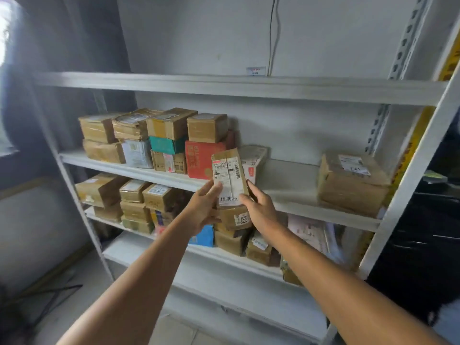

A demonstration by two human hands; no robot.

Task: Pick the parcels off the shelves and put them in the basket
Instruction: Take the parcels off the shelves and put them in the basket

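Before the middle shelf point(293, 175), the left hand point(202, 207) and right hand point(260, 210) grip one barcode-labelled parcel point(230, 175), marked perhaps "超期".

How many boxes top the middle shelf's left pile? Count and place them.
4, in a row: leftmost box, taped box beside it, third box on the teal box, fourth box on the red box. Others may hide behind.
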